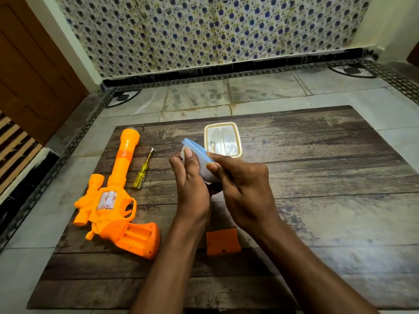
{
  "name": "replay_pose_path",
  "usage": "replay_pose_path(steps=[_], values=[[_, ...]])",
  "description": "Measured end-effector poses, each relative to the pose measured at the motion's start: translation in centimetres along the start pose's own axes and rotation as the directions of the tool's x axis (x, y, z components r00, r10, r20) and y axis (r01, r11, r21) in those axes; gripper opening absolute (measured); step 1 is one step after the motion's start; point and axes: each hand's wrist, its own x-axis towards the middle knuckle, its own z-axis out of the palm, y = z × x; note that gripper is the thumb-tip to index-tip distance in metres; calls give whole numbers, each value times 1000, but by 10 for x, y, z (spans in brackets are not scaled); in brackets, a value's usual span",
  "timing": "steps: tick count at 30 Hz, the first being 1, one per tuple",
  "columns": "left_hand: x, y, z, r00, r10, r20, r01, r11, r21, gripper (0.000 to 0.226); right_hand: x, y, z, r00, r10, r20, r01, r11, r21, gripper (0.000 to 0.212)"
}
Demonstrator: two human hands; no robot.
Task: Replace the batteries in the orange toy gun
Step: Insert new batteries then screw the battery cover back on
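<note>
Both hands meet above the middle of the mat around a small box with a white body and a blue lid. The left hand curls round its near side, thumb pressed flat on the white wall just under the lid's edge. The right hand grips from the other side, its thumb lying along the lid's rim and its fingers folded beneath. Most of the box is covered by the two hands, so what it contains cannot be seen, and it is hard to tell whether the lid is seated or lifting, though its far corner seems tilted up.

Just beyond the hands, a cream-rimmed clear tub sits on the mat; its near edge is hidden behind the box, and its contents are too glary to make out.

Near the forearms lies an orange cover, flat on the mat, its left edge partly behind the left wrist.

Well to the left, the gun lies on its side, barrel pointing away, the grip toward the viewer with its battery bay open and apparently bare. A yellow screwdriver lies just beside the barrel, apart from it.
</note>
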Motion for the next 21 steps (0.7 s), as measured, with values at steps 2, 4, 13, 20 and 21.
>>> replay_pose_path(steps=[2, 4, 13, 20, 21], values=[[3, -2, -2, 1000, -1, -2, 1, 999, 44, 18, -2, -2, 2, 996, 87, -27, -85, 995, 54, 32], [6, -2, -6, 1000, -18, -7, 19, 997, 72, 18, -4, -5, 4, 990, 137, -44, -133, 988, 79, 29], [17, 2, -23, 988, -151, -30, 150, 989, -13, 63, 4, 13, -21, 952, -225, 207, 244, 967, -71, 40], [15, 8, -18, 977, -209, 28, 211, 976, -59, 63, 10, 10, -23, 912, -338, 232, 386, 898, -209, 49], [15, 8, -19, 975, -218, 38, 220, 973, -70, 63, 12, 10, -24, 908, -341, 245, 393, 894, -213, 48]])
